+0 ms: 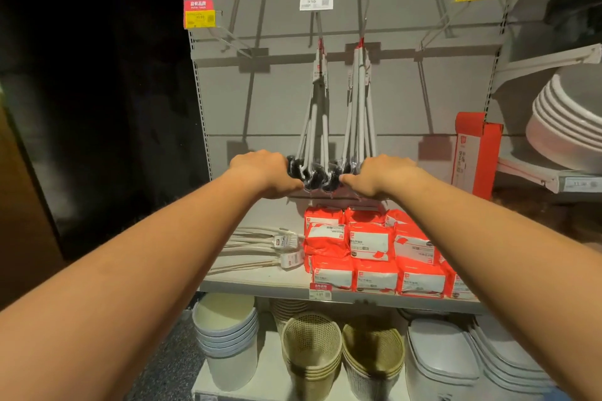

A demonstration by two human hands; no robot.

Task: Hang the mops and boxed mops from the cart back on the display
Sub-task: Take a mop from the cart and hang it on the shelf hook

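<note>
The mops (338, 114) have smooth pale handles and black heads in glossy clear film. The red packets (371, 244) are shiny plastic, the baskets (312, 345) matt woven plastic.

Shop, we'd say, homeware aisle. Yellow-red price tags (199, 14) clipped on hooks (439, 32), white tag (316, 2) above mops (360, 101) hanging in bunches off back panel (277, 101). Shelf (260, 283) below carries identical red packs (371, 247) stacked in rows, edge tag (320, 291) on its front. Baskets (311, 345), buckets (228, 329), basins (566, 127) nested in piles, same item many times over. We reckon that's retail racking.
</note>
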